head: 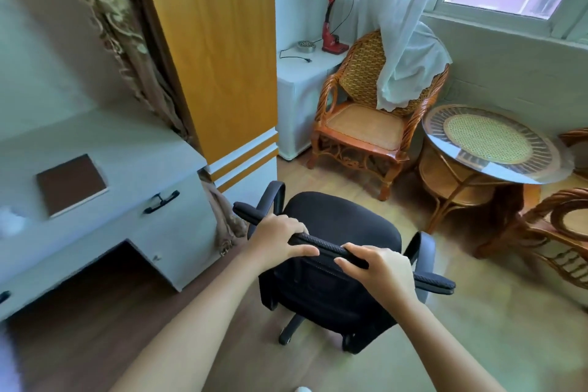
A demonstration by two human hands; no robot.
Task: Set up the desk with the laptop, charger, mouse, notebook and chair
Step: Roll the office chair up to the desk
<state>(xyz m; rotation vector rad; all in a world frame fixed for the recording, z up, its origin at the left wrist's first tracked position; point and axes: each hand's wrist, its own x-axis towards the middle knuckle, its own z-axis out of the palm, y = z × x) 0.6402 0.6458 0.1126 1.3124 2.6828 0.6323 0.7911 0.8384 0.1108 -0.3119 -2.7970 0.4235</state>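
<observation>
A black office chair [342, 223] on castors stands on the wooden floor in the middle of the view, to the right of the desk. My left hand [280, 240] and my right hand [378, 269] both grip the top edge of its backrest. The pale grey desk [133, 149] runs along the left, with a brown notebook [71, 183] lying flat on its top. Below the desk top is a dark knee opening. Laptop, charger and mouse are out of view.
An orange wardrobe [216, 51] stands behind the desk's right end. Beyond the chair are a rattan armchair [366, 124], a round glass-topped rattan table [490, 140], another rattan chair [560, 232] at the right, and a white cabinet [299, 83] with a red lamp [334, 16].
</observation>
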